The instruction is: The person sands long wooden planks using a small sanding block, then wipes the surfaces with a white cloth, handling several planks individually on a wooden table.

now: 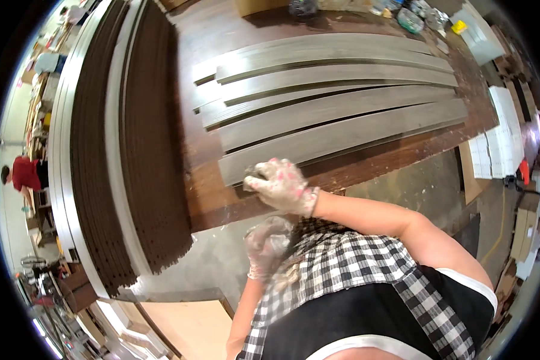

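Observation:
My right hand (282,185), in a pale knitted glove with pink blotches, hovers by the left end of the nearest grey plank (354,128). Its fingers curl toward the thumb, with something small and grey at their tips that I cannot make out. Lower down, my left hand (269,245) wears a similar glove and is held against the black-and-white checked apron (348,258). Motion smears its fingers, so their grip does not show. Several grey wood-look planks lie side by side on the brown worktable (207,198), their ends unevenly lined up.
Tall stacks of dark-edged boards (153,138) stand along the table's left side. Clear plastic wrapping (411,21) and a cardboard box (261,6) sit at the far edge. White panels (498,135) are stacked to the right. A person in red (27,174) is far left.

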The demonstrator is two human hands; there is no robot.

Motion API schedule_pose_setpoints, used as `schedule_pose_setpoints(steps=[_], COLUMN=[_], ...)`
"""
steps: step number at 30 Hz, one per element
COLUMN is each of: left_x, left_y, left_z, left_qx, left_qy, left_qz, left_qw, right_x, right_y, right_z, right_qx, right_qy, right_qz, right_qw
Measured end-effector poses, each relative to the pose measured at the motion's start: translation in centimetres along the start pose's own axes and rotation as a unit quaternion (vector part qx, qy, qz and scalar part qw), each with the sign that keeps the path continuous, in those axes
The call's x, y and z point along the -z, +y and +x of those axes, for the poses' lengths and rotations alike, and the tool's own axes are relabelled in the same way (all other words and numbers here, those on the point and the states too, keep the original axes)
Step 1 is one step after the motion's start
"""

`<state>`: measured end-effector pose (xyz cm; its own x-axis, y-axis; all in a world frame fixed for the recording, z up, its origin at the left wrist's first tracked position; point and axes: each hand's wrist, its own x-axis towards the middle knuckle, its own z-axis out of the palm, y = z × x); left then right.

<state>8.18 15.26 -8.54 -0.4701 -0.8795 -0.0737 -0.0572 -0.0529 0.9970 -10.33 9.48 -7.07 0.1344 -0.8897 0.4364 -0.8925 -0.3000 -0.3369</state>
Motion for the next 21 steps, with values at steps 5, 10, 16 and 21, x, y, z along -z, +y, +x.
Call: schedule_pose_setpoints(steps=[5,10,16,21], left_x=[-4.1,-12.8,-17.6,-13.3], left_y=[0.6,2.2,5.0,4.3], left_z=[5.2,10.5,12.7,13.5], left_qx=[-0.131,-0.299,-0.302,-0.166], left_qy=[-0.045,-0.154,-0.294,-0.050], left_qz=[0.080,0.231,0.262,0.210], left_qw=[0.987,0.913,0.868,0.962], right_x=[7.8,14.9,23.0,31.1], right_y=[7.4,14.3,24.2,34.0], right_z=[-7.5,-13.4,-21.8,-28.4], right_qx=[-0.092,-0.221,-0.363,-0.447], right_qy=[0.039,0.120,0.182,0.223], right_qz=[-0.053,-0.123,-0.200,-0.269], right_qw=[0.994,0.960,0.892,0.823])
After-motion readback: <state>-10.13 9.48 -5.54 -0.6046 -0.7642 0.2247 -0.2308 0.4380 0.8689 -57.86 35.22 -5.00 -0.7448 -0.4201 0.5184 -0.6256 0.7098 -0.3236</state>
